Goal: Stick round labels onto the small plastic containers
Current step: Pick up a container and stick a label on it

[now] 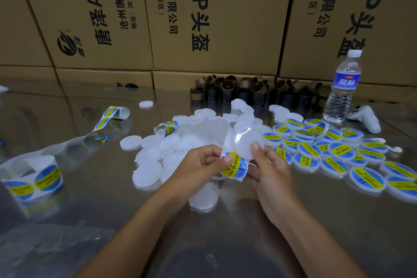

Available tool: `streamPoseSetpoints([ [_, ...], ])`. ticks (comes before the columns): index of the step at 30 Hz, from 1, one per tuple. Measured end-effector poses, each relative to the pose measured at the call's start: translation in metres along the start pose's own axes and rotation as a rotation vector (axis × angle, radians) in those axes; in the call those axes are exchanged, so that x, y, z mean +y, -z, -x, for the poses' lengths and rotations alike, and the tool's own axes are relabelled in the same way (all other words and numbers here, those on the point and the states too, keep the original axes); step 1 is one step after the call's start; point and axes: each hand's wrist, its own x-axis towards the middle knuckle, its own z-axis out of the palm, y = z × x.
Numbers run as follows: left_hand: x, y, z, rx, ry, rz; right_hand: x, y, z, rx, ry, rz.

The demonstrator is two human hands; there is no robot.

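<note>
Cardboard cartons (221, 18) walled the far side of the steel table (338, 221), with a row of brown tubes (248, 92) and a water bottle (343, 88) standing before them. Unlabelled containers (151, 156) lay heaped mid-table, just behind my hands. Labelled containers (343, 153) spread to the right, and a label roll (33, 178) trailed its strip at left. Both forearms reached in over the near edge. My left hand (203, 162) pinched a blue-and-yellow round label (234, 166), thumb on its face. My right hand (268, 171) gripped a white container (246, 142) between thumb and fingers, just above that label.
</note>
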Motion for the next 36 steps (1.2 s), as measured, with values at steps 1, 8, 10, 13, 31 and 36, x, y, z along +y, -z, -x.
streamPoseSetpoints([
  [1, 0.000, 0.000, 0.001, -0.017, -0.024, -0.011, -0.001, 0.000, 0.001, 0.002, 0.003, -0.002],
  [8, -0.001, -0.002, 0.001, 0.040, -0.043, 0.009, -0.001, 0.001, 0.001, -0.014, -0.018, -0.070],
  [10, -0.001, -0.004, 0.001, 0.063, -0.047, 0.023, -0.001, 0.001, 0.001, 0.001, -0.025, -0.076],
  [13, -0.003, -0.006, 0.000, 0.136, -0.065, 0.051, 0.000, 0.001, 0.000, 0.031, -0.025, -0.055],
  [31, -0.010, -0.010, -0.007, 0.062, 0.081, 0.125, 0.007, 0.001, 0.002, -0.012, 0.068, 0.220],
  [36, -0.011, -0.009, -0.005, 0.069, 0.033, 0.159, 0.009, 0.002, -0.001, -0.009, 0.141, 0.248],
])
